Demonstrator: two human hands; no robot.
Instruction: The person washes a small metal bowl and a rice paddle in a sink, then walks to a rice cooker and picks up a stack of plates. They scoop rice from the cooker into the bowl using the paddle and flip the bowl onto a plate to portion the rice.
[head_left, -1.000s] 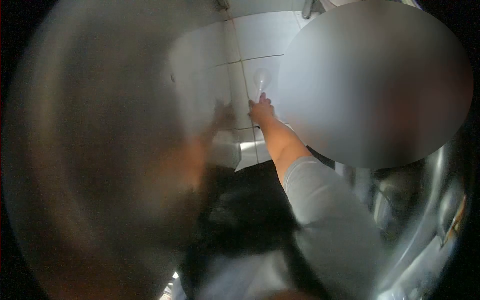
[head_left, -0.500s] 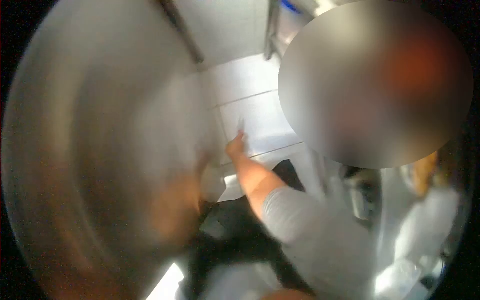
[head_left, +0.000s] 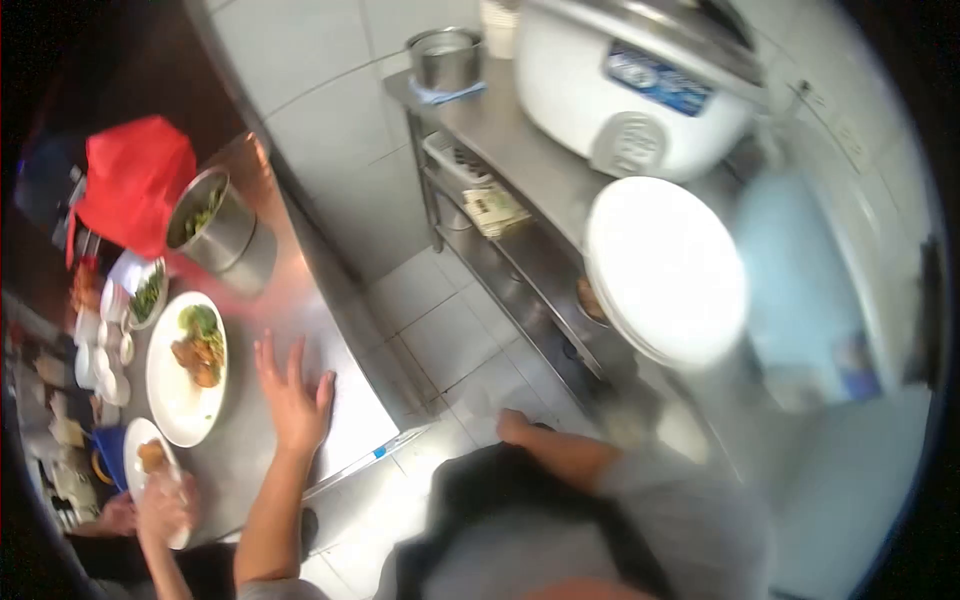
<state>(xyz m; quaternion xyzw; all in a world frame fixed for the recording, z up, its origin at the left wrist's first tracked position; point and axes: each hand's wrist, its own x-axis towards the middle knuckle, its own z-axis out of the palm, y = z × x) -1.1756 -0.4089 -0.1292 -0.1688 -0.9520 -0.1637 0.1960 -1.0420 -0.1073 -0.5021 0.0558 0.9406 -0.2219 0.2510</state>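
Note:
My left hand [head_left: 293,402] has its fingers spread over the steel counter [head_left: 340,400], holding nothing. Beside it lies a large white oval plate [head_left: 180,400] with browned food and green vegetables. My right hand [head_left: 514,426] hangs in front of my body, above the tiled floor; its fingers are too small and blurred to make out. A steel pot [head_left: 245,228] of green vegetables stands farther up the counter, next to a red cloth-like thing [head_left: 140,180]. A white dish [head_left: 148,322] of chopped greens is left of the oval plate.
A co-worker's hands [head_left: 168,508] are at a smaller white plate [head_left: 138,440] at the lower left. At the right, a steel shelf unit [head_left: 530,180] bears a large white cooker [head_left: 570,90], a steel pot [head_left: 445,65] and stacked white plates [head_left: 670,270].
The view has swung from a blurred close surface and the floor to the counter and shelf. My left hand now shows clearly, spread out. My right hand has drawn back nearer my body.

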